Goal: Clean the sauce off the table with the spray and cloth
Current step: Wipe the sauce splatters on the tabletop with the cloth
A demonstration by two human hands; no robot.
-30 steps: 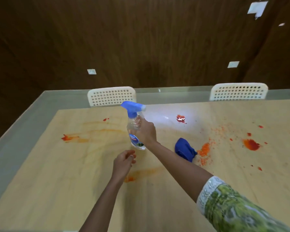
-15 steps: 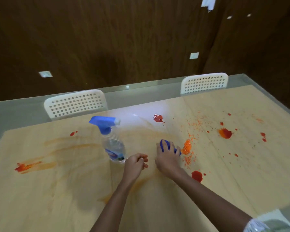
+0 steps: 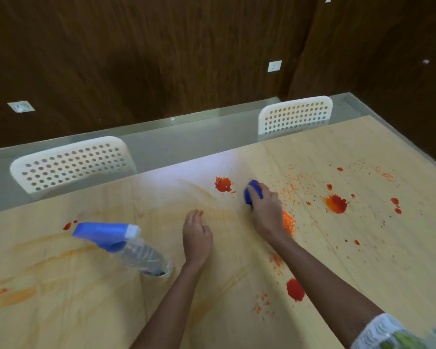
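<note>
Faint orange smears (image 3: 23, 295) are lying left of the spray bottle (image 3: 136, 250), probably wiped areas. The spray bottle is standing on the table (image 3: 86, 323), untouched. Right of it, the left hand (image 3: 197, 239) is hovering or resting with fingers relaxed, holding nothing. Further right, the right hand (image 3: 264, 210) is gripping the blue cloth (image 3: 252, 191) beside a red sauce blot (image 3: 222, 184). Right of the bottle, many splatters (image 3: 336, 204) are remaining; task roughly half done.

My desk (image 3: 363, 285) has a pale wood-grain top under glass. On it stand my spray bottle (image 3: 126, 248) at the left and the blue cloth (image 3: 252, 192) farther back, among red sauce blots (image 3: 295, 289) and orange smears (image 3: 18, 295).
</note>
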